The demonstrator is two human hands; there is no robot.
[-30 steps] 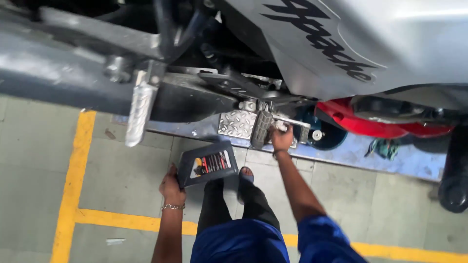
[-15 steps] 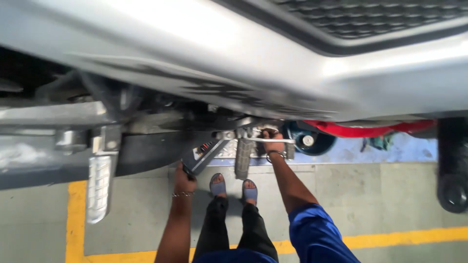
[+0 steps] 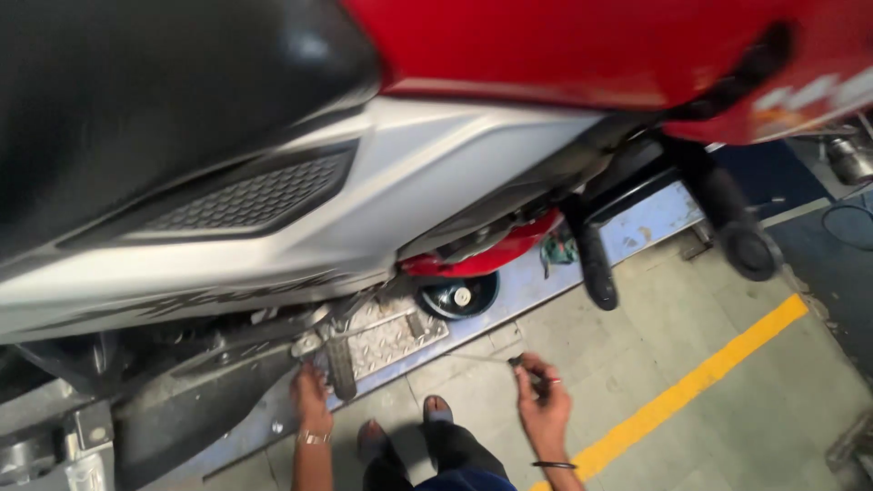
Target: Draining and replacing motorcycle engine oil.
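A motorcycle with a black seat, silver side panel point(image 3: 400, 191) and red tail stands over me on a blue ramp. My left hand point(image 3: 310, 403) reaches up to the silver footrest bracket point(image 3: 306, 345), right beside the black footpeg point(image 3: 341, 368). Its fingertips touch the bracket, but whether they grip it is unclear. Off to the right, my right hand point(image 3: 544, 406) hangs above the floor, closed on a thin metal tool point(image 3: 486, 358) that points left. My feet point(image 3: 436, 411) show between the hands.
A ribbed metal plate point(image 3: 393, 332) and a round black part point(image 3: 459, 295) lie on the blue ramp point(image 3: 627, 232). The stand leg point(image 3: 596, 264) and another black leg point(image 3: 737, 227) hang down. A yellow line point(image 3: 700, 382) crosses the concrete floor.
The view swung up and right, showing seat and red tail. My right hand left the footrest and moved right with the tool. The dark box held by my left hand is out of sight.
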